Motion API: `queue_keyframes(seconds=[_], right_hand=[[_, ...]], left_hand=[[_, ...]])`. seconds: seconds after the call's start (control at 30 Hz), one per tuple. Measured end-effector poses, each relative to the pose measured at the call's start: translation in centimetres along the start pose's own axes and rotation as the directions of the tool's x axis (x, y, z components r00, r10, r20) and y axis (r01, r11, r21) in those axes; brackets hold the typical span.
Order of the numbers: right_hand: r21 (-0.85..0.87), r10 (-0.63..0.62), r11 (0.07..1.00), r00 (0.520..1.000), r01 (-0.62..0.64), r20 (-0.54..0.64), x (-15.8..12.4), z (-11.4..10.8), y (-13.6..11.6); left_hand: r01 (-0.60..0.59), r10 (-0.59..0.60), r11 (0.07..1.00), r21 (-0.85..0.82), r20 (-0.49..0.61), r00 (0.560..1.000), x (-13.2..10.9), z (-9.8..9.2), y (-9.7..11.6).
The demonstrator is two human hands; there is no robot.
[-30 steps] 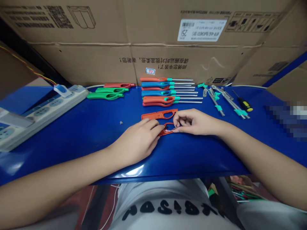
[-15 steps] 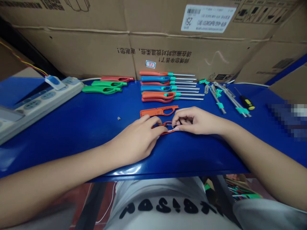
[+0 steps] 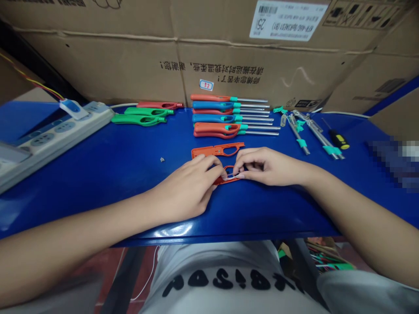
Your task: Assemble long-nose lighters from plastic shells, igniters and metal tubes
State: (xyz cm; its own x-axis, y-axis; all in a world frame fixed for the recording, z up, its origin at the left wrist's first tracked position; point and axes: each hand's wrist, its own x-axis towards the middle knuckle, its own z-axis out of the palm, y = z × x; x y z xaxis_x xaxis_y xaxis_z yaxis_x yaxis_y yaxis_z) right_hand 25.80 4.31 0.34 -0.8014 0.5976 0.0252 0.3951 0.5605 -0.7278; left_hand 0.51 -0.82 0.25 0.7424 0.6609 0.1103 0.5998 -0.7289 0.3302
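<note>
My left hand (image 3: pixel 190 185) lies on the blue table (image 3: pixel 108 174) with fingers pressed on an orange lighter shell half (image 3: pixel 229 173). My right hand (image 3: pixel 265 165) pinches the same shell from the right, with a thin white wire showing between the fingertips. Most of this shell is hidden under the hands. A second orange shell half (image 3: pixel 216 150) lies flat just behind them, untouched.
Finished orange and blue long-nosed lighters (image 3: pixel 225 117) lie in rows at the back. Green and red shells (image 3: pixel 144 115) lie to their left. Metal tubes with teal parts (image 3: pixel 304 133) and a yellow-handled screwdriver (image 3: pixel 337 138) lie right. A power strip (image 3: pixel 52 135) sits left. Cardboard boxes (image 3: pixel 131 56) wall the back.
The hands stay on the orange shell with only small finger shifts. The view has tilted slightly, so the table items sit a little higher in the picture.
</note>
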Motion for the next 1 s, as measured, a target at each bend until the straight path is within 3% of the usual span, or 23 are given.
queue_keyframes(seconds=[0.43,0.6,0.8,1.0], right_hand=[[0.014,0.027,1.000,1.000,-0.027,-0.006,-0.09,0.01,-0.16],[0.038,0.086,0.996,0.996,-0.086,-0.005,-0.17,-0.10,-0.18],[-0.060,0.004,0.998,0.999,-0.006,-0.034,-0.18,-0.07,-0.05],[-0.066,-0.011,0.998,1.000,0.009,-0.020,-0.16,-0.03,-0.07]], left_hand=[[-0.013,0.013,0.999,-0.029,-0.011,1.000,0.02,-0.16,-0.15],[-0.042,0.044,0.996,0.081,-0.017,0.999,-0.17,-0.43,0.08],[-0.088,0.093,0.976,0.197,-0.016,0.996,-0.27,-0.68,0.11],[-0.145,0.131,0.932,0.333,0.062,0.989,-0.19,-1.01,0.16]])
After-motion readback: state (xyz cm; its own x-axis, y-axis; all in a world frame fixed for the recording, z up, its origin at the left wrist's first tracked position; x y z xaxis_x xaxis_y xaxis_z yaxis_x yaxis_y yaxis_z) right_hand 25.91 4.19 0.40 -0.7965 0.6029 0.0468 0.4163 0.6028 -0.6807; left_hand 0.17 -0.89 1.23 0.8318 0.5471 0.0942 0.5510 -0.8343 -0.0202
